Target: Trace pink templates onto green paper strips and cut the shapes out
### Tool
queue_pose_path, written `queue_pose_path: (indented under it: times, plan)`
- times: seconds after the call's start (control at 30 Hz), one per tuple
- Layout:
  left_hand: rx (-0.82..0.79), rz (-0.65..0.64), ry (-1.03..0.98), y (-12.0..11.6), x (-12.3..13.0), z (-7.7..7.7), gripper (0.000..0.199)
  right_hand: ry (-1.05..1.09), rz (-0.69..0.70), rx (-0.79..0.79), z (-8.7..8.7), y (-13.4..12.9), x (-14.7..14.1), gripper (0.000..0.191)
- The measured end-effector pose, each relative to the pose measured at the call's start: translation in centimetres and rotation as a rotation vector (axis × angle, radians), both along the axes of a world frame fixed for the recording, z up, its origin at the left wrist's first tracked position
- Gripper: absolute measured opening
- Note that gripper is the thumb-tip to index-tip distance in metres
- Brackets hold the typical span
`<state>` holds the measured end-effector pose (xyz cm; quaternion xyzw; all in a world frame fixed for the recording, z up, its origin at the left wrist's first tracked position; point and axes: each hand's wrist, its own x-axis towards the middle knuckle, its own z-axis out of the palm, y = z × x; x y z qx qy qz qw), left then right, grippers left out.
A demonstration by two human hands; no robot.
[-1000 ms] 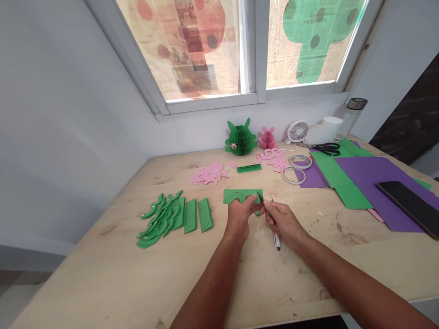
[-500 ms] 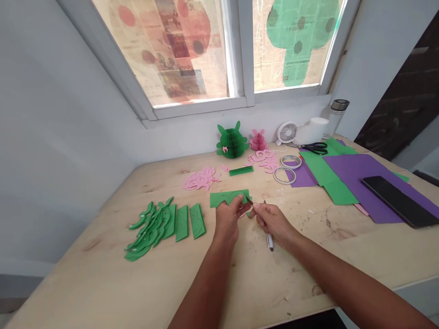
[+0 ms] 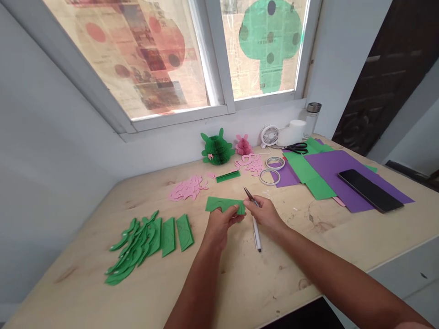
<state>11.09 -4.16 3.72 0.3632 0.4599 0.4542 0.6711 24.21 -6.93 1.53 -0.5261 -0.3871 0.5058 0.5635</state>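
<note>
My left hand (image 3: 221, 224) pinches a folded strip of green paper (image 3: 213, 204) between thumb and fingers; drawn curved lines show on it. My right hand (image 3: 265, 212) holds a pair of scissors (image 3: 249, 194), whose dark blades point up and away, beside the strip's right end. The handles are mostly hidden in my fingers. Below my right hand a white pen (image 3: 257, 235) lies on the table. To the left lie two marked green paper strips (image 3: 168, 236) and a pile of cut curvy green pieces (image 3: 137, 246).
Pink paper cutouts (image 3: 188, 188), a green paper figure (image 3: 218, 148) and a small pink one (image 3: 243, 145) are at the back. Tape rolls (image 3: 269, 177), black-handled scissors (image 3: 297, 147), a fan (image 3: 270, 135), purple sheets (image 3: 329, 169) and a phone (image 3: 370, 190) lie further right.
The scissors have come away from the green strip, and their blades now point up beside it. The view has shifted to the right.
</note>
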Motion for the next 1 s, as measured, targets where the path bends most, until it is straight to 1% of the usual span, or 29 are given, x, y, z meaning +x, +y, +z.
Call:
queue_pose_path:
  times: [0.1, 0.3, 0.5, 0.67, 0.8, 1.0]
  plan:
    - [-0.001, -0.061, 0.045, -0.2, 0.1, 0.2, 0.023, 0.022, -0.002, -0.001, -0.2, 0.1, 0.1, 0.03]
    - [0.022, -0.095, 0.099, -0.5, -0.2, 0.9, 0.02, 0.037, -0.017, 0.003, -0.2, 0.1, 0.2, 0.028]
    - [0.031, -0.101, 0.1, 0.0, -0.7, 0.7, 0.023, 0.045, -0.028, 0.01, -0.3, 0.0, -0.3, 0.029]
    - [0.013, -0.151, 0.053, 0.4, -1.2, 0.6, 0.025, 0.049, 0.002, 0.006, -0.6, 0.0, -0.7, 0.03]
    - [-0.007, -0.188, -0.003, 0.6, -1.6, 0.1, 0.026, 0.043, 0.02, 0.0, -0.9, 0.0, -0.8, 0.027]
    - [-0.026, -0.225, -0.055, 1.1, -2.2, -1.3, 0.029, 0.001, 0.046, 0.005, -0.7, -0.2, -0.9, 0.02]
